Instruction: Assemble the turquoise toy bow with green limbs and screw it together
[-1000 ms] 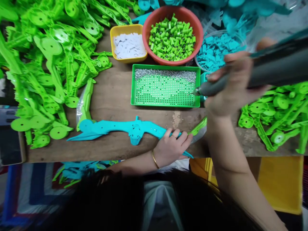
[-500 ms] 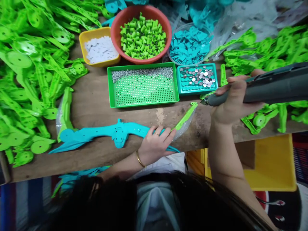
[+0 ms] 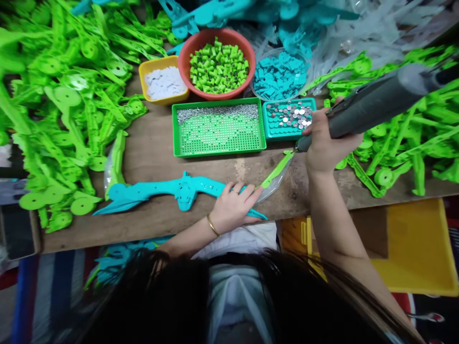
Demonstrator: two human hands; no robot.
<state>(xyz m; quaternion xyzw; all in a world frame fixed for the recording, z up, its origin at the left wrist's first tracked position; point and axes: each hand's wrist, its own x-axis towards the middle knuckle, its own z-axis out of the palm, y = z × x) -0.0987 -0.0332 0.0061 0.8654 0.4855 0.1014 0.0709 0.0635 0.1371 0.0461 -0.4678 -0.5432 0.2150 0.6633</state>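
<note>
A blue plastic toy bow (image 3: 154, 189) lies across the front of the wooden table. My left hand (image 3: 234, 203) is wrapped over its right end, pressing it down. From that end a green limb piece (image 3: 275, 171) with a clear plastic part slants up to the right. Another green limb (image 3: 117, 157) sticks up at the bow's left end. My right hand (image 3: 324, 143) is closed around a grey electric screwdriver (image 3: 376, 102), held tilted. Its nose is at the tip of the right green limb; whether it touches cannot be made out.
Beyond the bow stand a green tray (image 3: 218, 152) of small screws and a teal tray (image 3: 278, 135) of metal discs. Behind are a red bowl (image 3: 182, 57), a yellow tub (image 3: 143, 79) and a clear bowl of blue pieces. Green parts (image 3: 64, 114) heap up left and right.
The screwdriver's rear end has swung upward, so it is more steeply tilted, its nose staying by the limb tip. The view has shifted slightly. My left hand stays on the bow.
</note>
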